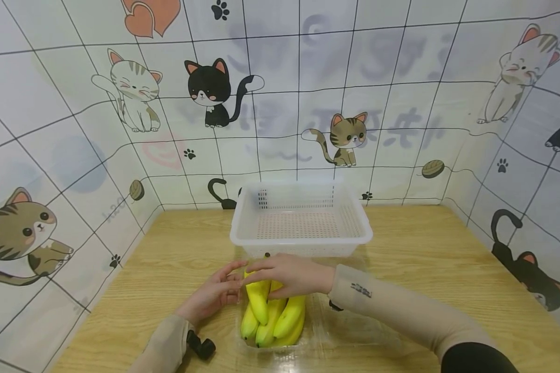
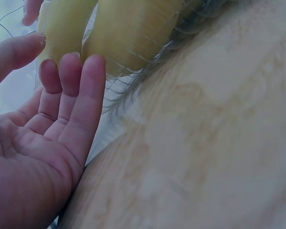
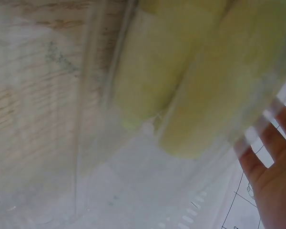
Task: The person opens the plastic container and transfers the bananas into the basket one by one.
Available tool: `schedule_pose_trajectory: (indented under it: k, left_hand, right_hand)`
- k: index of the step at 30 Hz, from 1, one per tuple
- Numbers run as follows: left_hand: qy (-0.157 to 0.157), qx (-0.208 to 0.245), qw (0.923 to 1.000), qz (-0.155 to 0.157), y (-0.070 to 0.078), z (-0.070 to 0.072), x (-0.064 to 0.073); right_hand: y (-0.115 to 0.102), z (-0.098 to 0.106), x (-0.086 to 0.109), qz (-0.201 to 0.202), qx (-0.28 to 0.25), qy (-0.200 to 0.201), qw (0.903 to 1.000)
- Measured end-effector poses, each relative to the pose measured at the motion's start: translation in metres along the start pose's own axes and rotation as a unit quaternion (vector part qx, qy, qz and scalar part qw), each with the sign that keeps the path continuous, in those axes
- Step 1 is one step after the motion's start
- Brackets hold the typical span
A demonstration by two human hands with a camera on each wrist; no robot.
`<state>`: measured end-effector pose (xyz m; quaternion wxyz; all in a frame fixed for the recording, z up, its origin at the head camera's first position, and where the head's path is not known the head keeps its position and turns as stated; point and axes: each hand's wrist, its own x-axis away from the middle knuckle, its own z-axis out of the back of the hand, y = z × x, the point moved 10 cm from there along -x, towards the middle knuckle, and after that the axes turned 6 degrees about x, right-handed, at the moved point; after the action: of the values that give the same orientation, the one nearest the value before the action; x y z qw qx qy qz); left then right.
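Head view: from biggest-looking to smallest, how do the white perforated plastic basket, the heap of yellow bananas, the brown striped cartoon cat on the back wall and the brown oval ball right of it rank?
1. Basket
2. Bananas, partly covered and nearer the camera
3. Cat
4. Ball

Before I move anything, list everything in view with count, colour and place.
bananas: several, exact count hidden, yellow, in front of the basket
clear packaging: apparently one, transparent, around the bananas and to their right
basket: one, white, towards the wall
table: one, wood-coloured, beneath
wall covering: white, cat-printed, behind and both sides
wrist device: one, black, left wrist
sleeves: two, beige, forearms
left hand: one, bare, left of bananas
right hand: one, bare, over bananas
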<state>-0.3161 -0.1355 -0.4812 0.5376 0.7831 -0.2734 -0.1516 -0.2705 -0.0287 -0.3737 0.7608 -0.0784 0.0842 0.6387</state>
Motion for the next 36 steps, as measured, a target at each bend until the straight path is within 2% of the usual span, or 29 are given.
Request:
schedule_pose_trajectory:
  k: [11,19,23,30,36]
  left_hand:
    - [-0.010,-0.007,0.9999,-0.010,0.001,-0.002,0.001]
    - [-0.014,-0.006,0.9999,-0.008,0.001,-0.003,0.000]
    - [-0.017,-0.011,0.9997,-0.011,0.001,-0.003,-0.001]
    - [0.002,-0.011,0.9999,0.002,-0.002,0.001,-0.001]
    - [-0.001,-0.006,1.0000,-0.001,-0.001,0.001,0.000]
  right_hand:
    - [0.002,-0.011,-0.002,-0.025,0.010,-0.029,0.9992]
    - [-0.005,-0.009,-0.004,0.011,0.066,0.004,0.9977]
    - [-0.008,-0.008,-0.004,0.027,0.065,0.021,0.9973]
    - [-0.011,-0.008,-0.005,0.043,0.079,0.031,0.9955]
    - [-0.012,-0.004,-0.004,0.048,0.083,0.048,0.9942]
